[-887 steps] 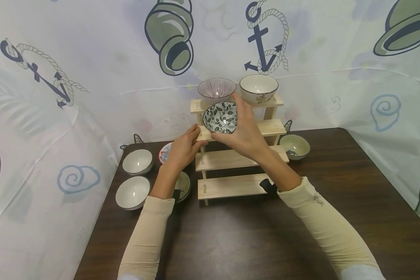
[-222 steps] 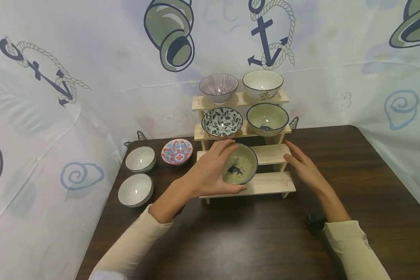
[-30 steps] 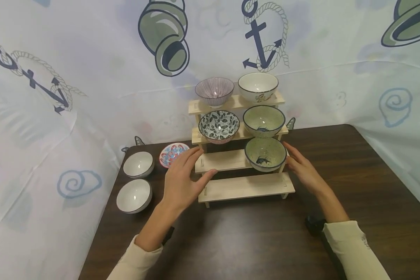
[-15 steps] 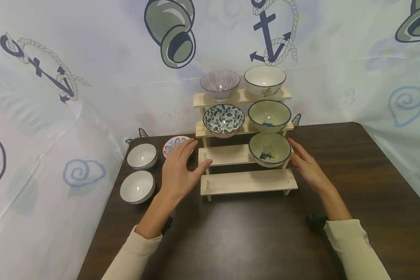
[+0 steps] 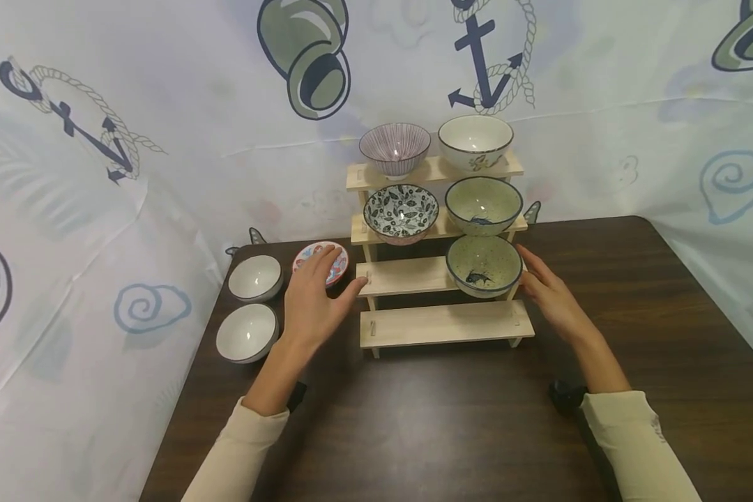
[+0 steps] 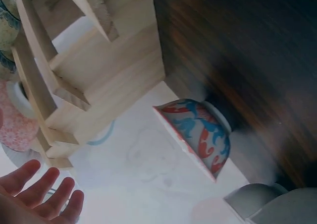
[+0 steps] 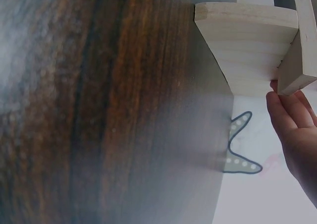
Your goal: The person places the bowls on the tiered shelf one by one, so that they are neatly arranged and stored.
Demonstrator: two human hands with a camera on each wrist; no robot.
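In the head view my left hand (image 5: pixel 314 307) hovers with spread fingers in front of the red-and-blue patterned bowl (image 5: pixel 338 267), partly covering it and holding nothing. The left wrist view shows that bowl (image 6: pixel 198 135) apart from the fingers. My right hand (image 5: pixel 555 300) is at the right end of the wooden stand (image 5: pixel 445 325), beside a green fish bowl (image 5: pixel 484 267) on its second tier from the bottom. In the right wrist view the fingers of my right hand (image 7: pixel 297 130) touch the stand's edge (image 7: pixel 297 70), relaxed.
Above on the stand sit a black-and-white leaf bowl (image 5: pixel 401 213), another green bowl (image 5: pixel 484 204), a purple-striped bowl (image 5: pixel 395 150) and a white bowl (image 5: pixel 475 143). Two white bowls (image 5: pixel 255 277) stand at the table's left edge. Patterned cloth hangs behind.
Since 7.4 seconds ago, the green fish bowl has gone from my left hand onto the stand's second tier from the bottom. My left hand has moved left toward the red-and-blue bowl; my right stays beside the stand.
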